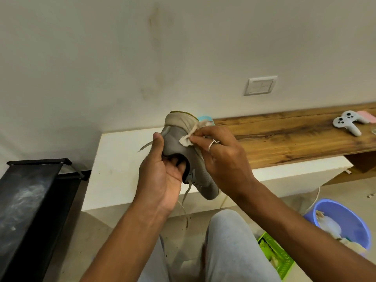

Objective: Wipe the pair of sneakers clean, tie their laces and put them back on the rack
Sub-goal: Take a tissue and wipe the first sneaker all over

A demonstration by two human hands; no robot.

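Grey sneaker (175, 142) gripped, right hand (222, 159) pinching cloth (186, 140)

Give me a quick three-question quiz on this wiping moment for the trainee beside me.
1. True or false: the sneaker has its laces tied.
2. The right hand pinches: A) a cloth B) a brush C) a lace.
3. Fill in: the left hand holds the sneaker with its fingers inside the shoe's ____.
Key: 1 false, they hang loose. 2 A. 3 opening.
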